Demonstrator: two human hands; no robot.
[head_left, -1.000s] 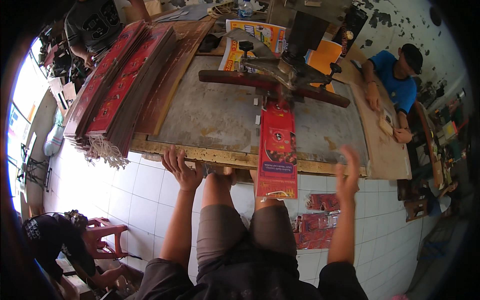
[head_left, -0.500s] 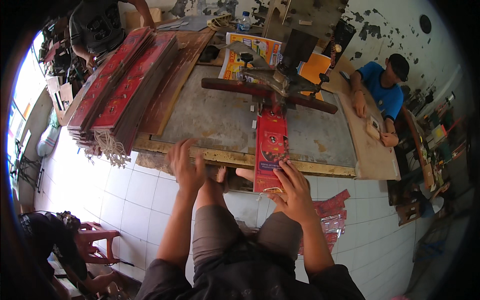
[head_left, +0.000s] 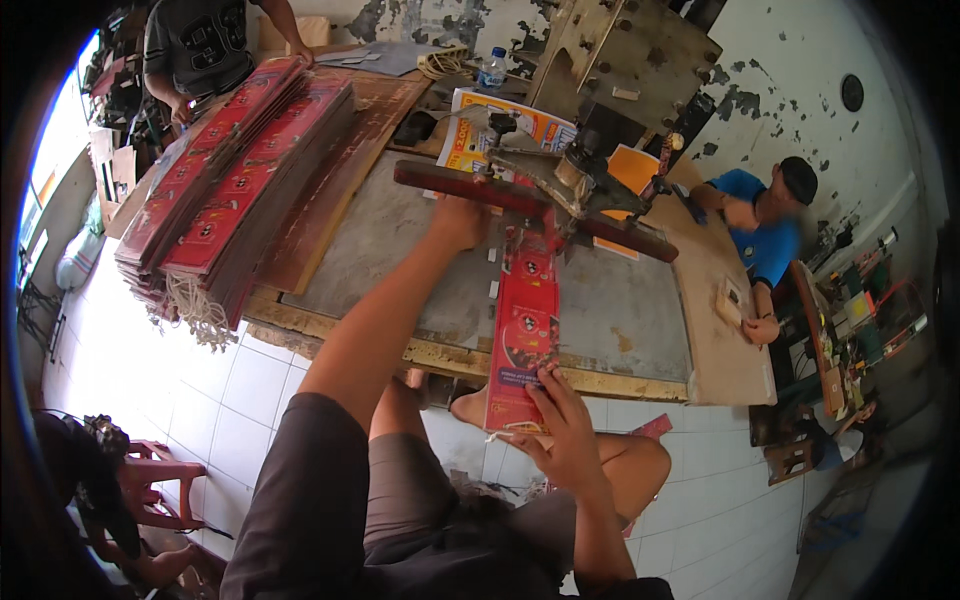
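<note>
A long red printed strip (head_left: 525, 330) lies on the grey worktop, its near end past the table edge, with a thin white string there. My right hand (head_left: 565, 430) grips that near end, fingers along its top and thumb at the string. My left arm reaches across the worktop. My left hand (head_left: 462, 222) is at the dark red crossbar (head_left: 430, 180) of a metal screw-press fixture (head_left: 560, 180); its fingers are mostly hidden. The strip's far part passes beneath the crossbar.
Tall stacks of red printed pieces (head_left: 265, 185) with white strings stand at the left. Yellow printed sheets (head_left: 460, 140) and a water bottle (head_left: 492, 68) lie beyond the fixture. A person in blue (head_left: 765, 230) sits at the right; another person (head_left: 205, 45) stands behind the stacks.
My left hand has moved from above the near table edge forward to the crossbar. My right hand stays on the strip's near end. The view has shifted.
</note>
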